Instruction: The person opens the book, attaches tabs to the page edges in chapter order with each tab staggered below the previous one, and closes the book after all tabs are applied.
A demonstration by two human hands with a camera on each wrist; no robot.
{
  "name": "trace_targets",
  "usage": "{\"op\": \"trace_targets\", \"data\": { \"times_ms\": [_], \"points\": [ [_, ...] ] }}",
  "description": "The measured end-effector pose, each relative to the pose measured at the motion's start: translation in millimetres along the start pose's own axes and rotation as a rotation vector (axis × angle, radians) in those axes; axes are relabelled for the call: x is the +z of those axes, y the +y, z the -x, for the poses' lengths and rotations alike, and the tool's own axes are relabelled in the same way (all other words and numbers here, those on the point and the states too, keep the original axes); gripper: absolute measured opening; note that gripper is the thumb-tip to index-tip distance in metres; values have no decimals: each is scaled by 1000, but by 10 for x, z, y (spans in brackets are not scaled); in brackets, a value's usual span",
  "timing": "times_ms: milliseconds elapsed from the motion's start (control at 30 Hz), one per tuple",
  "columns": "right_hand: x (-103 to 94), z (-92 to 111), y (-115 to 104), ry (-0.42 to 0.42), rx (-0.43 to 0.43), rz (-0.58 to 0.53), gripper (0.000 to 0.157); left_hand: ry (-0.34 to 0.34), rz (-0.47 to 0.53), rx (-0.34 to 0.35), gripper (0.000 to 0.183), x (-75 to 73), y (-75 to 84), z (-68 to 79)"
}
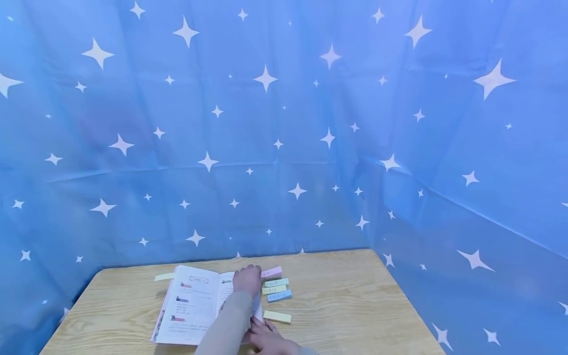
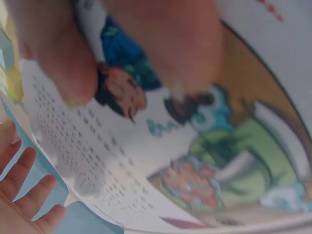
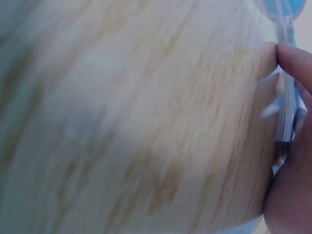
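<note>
An open book (image 1: 193, 305) lies on the table with printed pages. My left arm reaches across its right page (image 1: 225, 291), and the left hand (image 1: 246, 280) rests near that page's upper right edge. Close up in the left wrist view, two blurred fingertips (image 2: 183, 80) touch the illustrated page (image 2: 112, 151), which bows. At the book's lower right edge is my right hand (image 1: 268, 339), its fingers (image 2: 19, 170) spread in the left wrist view. A narrow grey strip (image 3: 286, 112) stands beside its thumb (image 3: 296, 61); I cannot tell whether it is held.
Right of the book lie a pink strip (image 1: 271, 272) and sticky-note pads in green (image 1: 276, 283), yellow (image 1: 274, 290) and blue (image 1: 279, 296), with handwriting. Nearer the right hand is another pale yellow pad (image 1: 277, 317). A pale strip (image 1: 164, 277) sticks out on the book's left.
</note>
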State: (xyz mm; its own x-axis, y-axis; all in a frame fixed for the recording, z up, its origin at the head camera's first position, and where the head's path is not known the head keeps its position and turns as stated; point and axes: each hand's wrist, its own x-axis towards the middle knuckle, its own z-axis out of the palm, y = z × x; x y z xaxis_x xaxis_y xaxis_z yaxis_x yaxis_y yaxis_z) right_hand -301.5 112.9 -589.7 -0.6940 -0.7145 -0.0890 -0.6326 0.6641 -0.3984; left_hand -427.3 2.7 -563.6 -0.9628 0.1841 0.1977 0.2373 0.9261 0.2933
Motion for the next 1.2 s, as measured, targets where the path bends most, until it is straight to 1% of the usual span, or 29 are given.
{"op": "trace_targets", "data": {
  "times_ms": [67,133,200,267,300,400,500,633,767,800,867,967,1000,1067,1133,1200],
  "points": [
    [22,3,19,-31,19,-73,50,6,14,1,12,-18,4,28],
    [61,3,34,-34,17,-90,51,14,24,1,12,-29,-3,79],
    [108,2,38,-19,-6,-72,48,22,28,4,11,-36,-27,144],
    [145,0,35,9,-40,-22,45,32,36,5,10,-51,-57,215],
    [149,0,33,15,-50,-15,44,42,37,14,8,-67,-69,247],
    [112,-1,31,19,-64,-19,42,73,47,36,7,-133,-95,294],
    [26,4,24,21,-48,-59,46,92,38,52,8,-209,-99,292],
    [-84,-9,-8,90,-71,-31,44,80,8,39,9,-259,-110,274],
    [-223,-50,-34,199,-109,-27,34,73,2,43,9,-313,-119,276],
    [-264,-55,-32,225,-102,-50,32,69,6,42,9,-332,-115,277],
    [-346,-55,-17,274,-65,-121,27,55,17,38,11,-380,-94,284],
    [-474,-34,35,349,34,-237,21,40,29,17,11,-442,-63,308],
    [-519,-25,54,378,84,-279,18,38,31,14,12,-464,-58,319],
    [-604,-10,111,455,183,-367,17,49,30,11,11,-493,-60,349],
    [-690,-3,182,549,279,-457,20,58,28,12,11,-508,-77,376],
    [-770,6,258,629,381,-578,23,56,36,3,12,-519,-98,407]
  ]
}}
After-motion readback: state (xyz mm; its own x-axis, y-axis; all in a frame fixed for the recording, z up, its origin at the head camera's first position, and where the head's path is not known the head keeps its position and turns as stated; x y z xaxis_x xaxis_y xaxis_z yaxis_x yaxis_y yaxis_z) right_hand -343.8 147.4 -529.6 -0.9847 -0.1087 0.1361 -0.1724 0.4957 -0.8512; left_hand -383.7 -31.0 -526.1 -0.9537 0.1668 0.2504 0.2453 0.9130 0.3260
